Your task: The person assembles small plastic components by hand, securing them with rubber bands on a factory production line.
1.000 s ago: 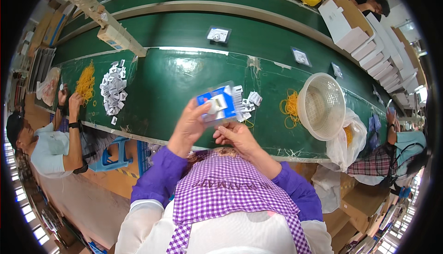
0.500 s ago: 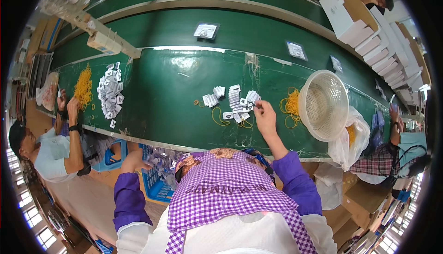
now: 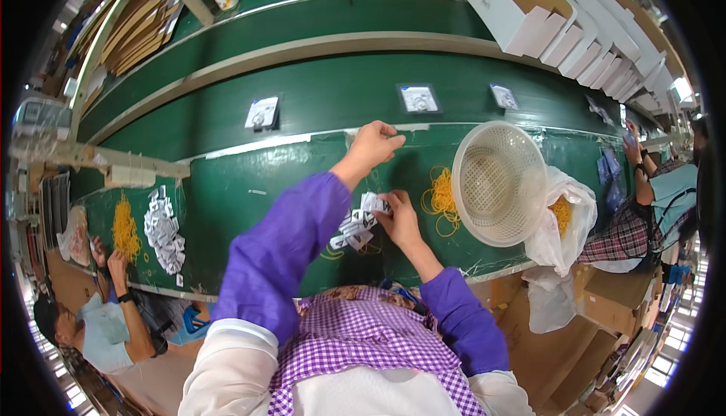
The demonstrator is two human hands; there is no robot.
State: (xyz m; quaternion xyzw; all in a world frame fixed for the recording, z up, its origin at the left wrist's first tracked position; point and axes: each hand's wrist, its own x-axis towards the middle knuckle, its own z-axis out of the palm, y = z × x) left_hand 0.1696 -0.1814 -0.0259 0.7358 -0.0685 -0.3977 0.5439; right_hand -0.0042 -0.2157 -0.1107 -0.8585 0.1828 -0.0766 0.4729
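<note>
My right hand (image 3: 401,221) is over the green table (image 3: 219,204), its thumb and fingers closed on a small white folded paper (image 3: 372,203) at the edge of a small pile. More of these white folded papers (image 3: 354,228) lie just left of it, partly hidden by my left sleeve. My left arm reaches forward across the table. At its end my left hand (image 3: 369,151) hovers near the belt edge, fingers bent and slightly apart, with nothing visible in them. Yellow rubber bands (image 3: 441,200) lie in a heap right of my right hand.
A white perforated basket (image 3: 501,185) stands at right, beside a plastic bag (image 3: 563,219) holding yellow bands. Flat blister packs (image 3: 418,99) lie on the green belt beyond. Another heap of white papers (image 3: 163,231) is at left, near a co-worker (image 3: 113,325). A second person (image 3: 643,197) works at right.
My left hand has come up from beside the blue basket at my lap and forward over the table. My right hand stays at the white papers. The view has shifted.
</note>
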